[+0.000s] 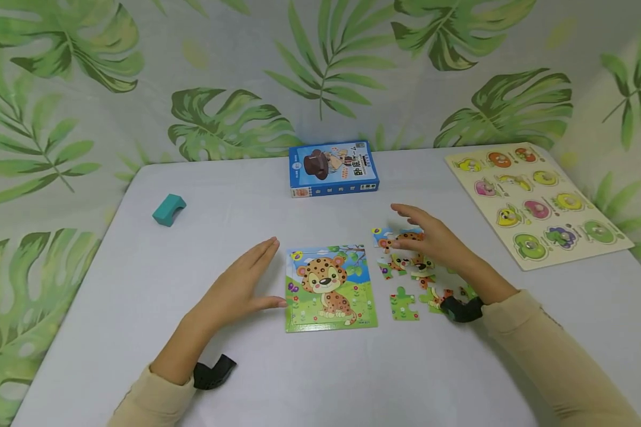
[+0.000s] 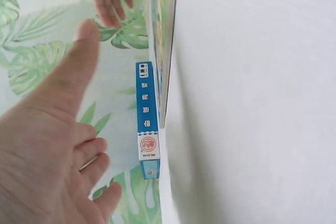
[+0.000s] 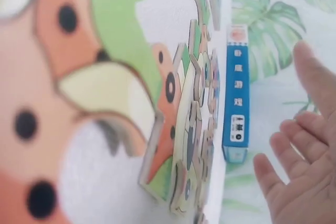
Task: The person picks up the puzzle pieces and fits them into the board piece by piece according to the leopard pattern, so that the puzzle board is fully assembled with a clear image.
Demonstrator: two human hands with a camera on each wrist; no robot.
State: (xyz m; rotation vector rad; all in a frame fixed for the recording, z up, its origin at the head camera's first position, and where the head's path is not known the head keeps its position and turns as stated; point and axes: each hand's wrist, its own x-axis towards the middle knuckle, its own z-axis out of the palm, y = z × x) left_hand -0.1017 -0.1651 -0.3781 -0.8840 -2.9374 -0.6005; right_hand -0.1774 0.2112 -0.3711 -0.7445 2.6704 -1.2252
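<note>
A square leopard puzzle board (image 1: 328, 290) lies flat on the white table, its picture facing up. My left hand (image 1: 237, 284) hovers at the board's left side, thumb apart from the straight fingers and nothing held. Over the loose leopard puzzle pieces (image 1: 404, 305) to the right of the board is my right hand (image 1: 435, 240), with thumb and fingers spread and no piece between them. It hides some of the pieces. In the right wrist view several pieces (image 3: 163, 129) lie close by, below the relaxed right fingers (image 3: 304, 135).
Behind the board lies a blue game box (image 1: 333, 169). At the far right is a wooden fruit peg puzzle (image 1: 552, 219). A teal arch-shaped block (image 1: 168, 209) sits at the back left. Leaf-patterned cloth (image 1: 235, 124) borders the table behind.
</note>
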